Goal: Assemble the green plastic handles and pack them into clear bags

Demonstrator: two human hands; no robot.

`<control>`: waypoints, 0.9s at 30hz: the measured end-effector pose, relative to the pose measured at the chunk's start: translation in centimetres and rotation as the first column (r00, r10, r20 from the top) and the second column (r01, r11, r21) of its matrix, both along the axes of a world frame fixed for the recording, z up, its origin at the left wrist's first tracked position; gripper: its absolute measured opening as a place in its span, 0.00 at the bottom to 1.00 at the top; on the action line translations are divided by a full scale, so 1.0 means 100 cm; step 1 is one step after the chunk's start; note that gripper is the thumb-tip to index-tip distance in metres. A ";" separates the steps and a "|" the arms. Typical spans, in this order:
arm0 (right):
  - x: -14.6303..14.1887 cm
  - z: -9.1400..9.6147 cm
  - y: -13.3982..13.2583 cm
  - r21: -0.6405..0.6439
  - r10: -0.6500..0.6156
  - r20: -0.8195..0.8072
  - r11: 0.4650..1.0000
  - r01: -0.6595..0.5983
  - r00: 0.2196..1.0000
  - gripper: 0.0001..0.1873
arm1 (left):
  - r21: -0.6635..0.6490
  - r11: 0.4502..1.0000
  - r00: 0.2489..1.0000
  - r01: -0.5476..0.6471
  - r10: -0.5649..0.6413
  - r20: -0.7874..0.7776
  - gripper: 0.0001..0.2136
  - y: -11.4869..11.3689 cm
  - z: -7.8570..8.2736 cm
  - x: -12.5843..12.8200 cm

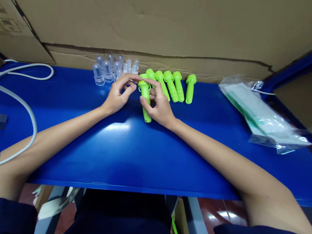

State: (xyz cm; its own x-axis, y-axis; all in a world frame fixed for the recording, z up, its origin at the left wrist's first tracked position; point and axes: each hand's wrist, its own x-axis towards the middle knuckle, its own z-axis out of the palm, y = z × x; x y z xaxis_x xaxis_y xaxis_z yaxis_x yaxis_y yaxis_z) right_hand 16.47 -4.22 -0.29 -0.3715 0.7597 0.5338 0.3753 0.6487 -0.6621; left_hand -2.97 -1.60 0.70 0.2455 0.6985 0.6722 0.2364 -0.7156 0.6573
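Fingertips (133, 79) of your left hand (117, 96) pinch shut at the head of 1 green piece (144, 92), gripped in your curled right hand (160, 109), alignment seemingly the need.

A shiny blue table (143, 155) stands against big brown cardboard (161, 14). Light gleams on its top. The floor (217, 213) below is red.

glossy blue table (137, 158), green plastic tubes (176, 86), clear plastic caps (107, 69), matt cardboard (161, 14)
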 end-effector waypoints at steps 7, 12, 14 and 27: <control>-0.001 -0.002 -0.002 0.000 0.009 -0.053 1.000 -0.009 0.999 0.30 | 0.049 0.998 0.999 0.028 -0.029 0.020 0.18 0.001 -0.003 0.000; -0.001 -0.008 0.006 -0.058 0.102 -0.203 0.992 -0.116 0.974 0.37 | 0.071 0.998 0.998 0.000 -0.005 0.059 0.18 0.007 -0.009 0.001; 0.002 -0.009 0.013 -0.131 0.150 -0.260 0.973 -0.188 0.954 0.36 | 0.058 0.998 0.998 -0.015 0.011 0.063 0.18 0.009 -0.010 0.001; 0.006 0.008 0.023 -0.499 0.149 -0.468 0.769 -0.399 0.871 0.39 | -0.031 0.994 0.993 -0.105 0.107 0.044 0.29 0.020 -0.015 0.001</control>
